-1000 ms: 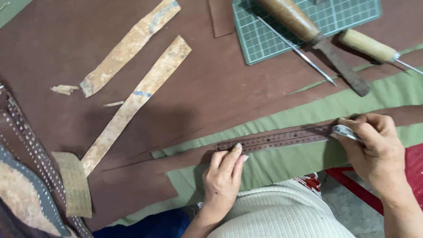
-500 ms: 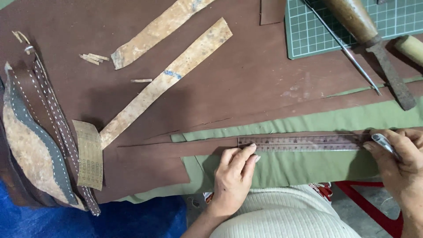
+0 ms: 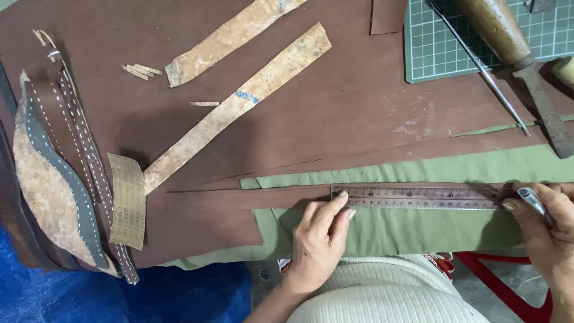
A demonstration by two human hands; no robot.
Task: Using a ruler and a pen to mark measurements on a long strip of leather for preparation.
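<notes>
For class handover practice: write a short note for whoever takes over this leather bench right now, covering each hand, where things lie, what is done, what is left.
Left hand: fingertips pressing the near end of the metal ruler, nothing in its grip.
Right hand: at the ruler's far end, grip closed on a small silver-tipped tool; its tip is hidden.
Ruler lies along a narrow brown leather strip over green cloth.
Wooden-handled tools rest by the green cutting mat.
Done: long slits already part the strip from the sheet.
Left: apparently the line along the ruler; I cannot tell how far it has got.
</notes>
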